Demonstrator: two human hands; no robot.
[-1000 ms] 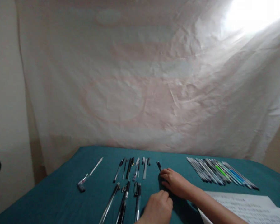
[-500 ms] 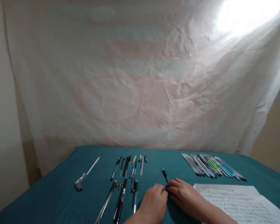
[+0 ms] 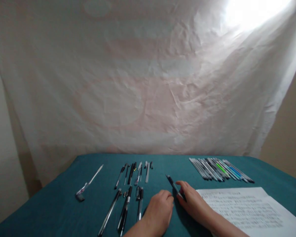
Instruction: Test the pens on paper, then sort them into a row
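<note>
My right hand (image 3: 193,203) grips a dark pen (image 3: 172,183) near the middle of the teal table (image 3: 64,197); the pen's far end points up and to the left. My left hand (image 3: 159,210) rests just left of it with fingers curled, close to the pen's near end. I cannot tell whether it touches the pen. To the left of my hands lie two rows of dark pens (image 3: 132,171) and longer pens (image 3: 124,210).
A row of several pens and refills (image 3: 219,168), some green and blue, lies at the back right. A printed white sheet (image 3: 246,207) sits at the right front. A white pen with a cap (image 3: 87,185) lies at the left. A creased white cloth hangs behind.
My right hand has drawn back toward me with the dark pen. My left hand has come up beside it. The view has shifted, so the table things sit further left.
</note>
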